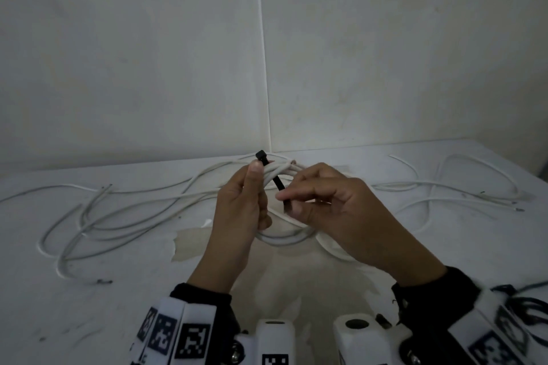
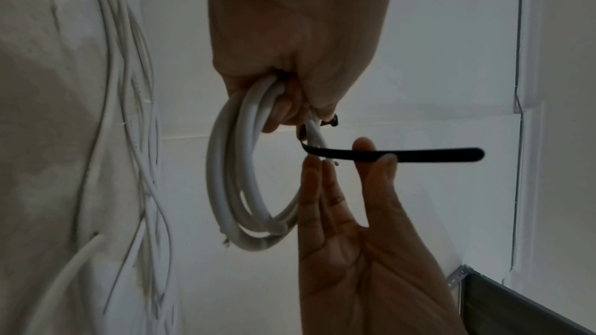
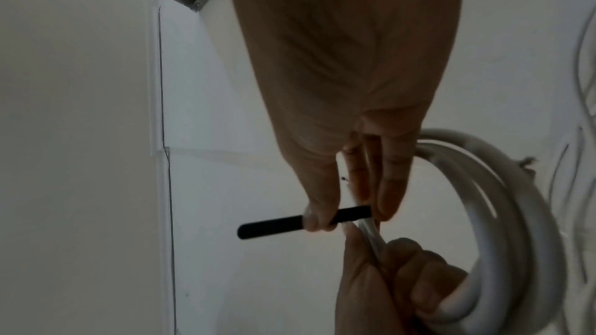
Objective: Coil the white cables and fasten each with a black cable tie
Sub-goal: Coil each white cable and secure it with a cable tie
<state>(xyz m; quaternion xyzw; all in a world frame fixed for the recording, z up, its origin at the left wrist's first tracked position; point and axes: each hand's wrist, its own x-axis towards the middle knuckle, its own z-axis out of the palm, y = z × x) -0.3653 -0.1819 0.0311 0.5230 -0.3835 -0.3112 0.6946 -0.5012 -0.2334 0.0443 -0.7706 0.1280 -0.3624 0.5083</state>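
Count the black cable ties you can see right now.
1. The black cable tie lies across the white coil held by the left hand; the right hand pinches its tail. Others may be hidden.

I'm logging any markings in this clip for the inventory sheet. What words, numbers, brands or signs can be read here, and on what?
No readable words, numbers or brand names in any view.
Wrist bands: black-and-white square code patterns, no letters or digits.
Coiled white cable: no print can be made out on its jacket.
Black cable tie: no marking visible.
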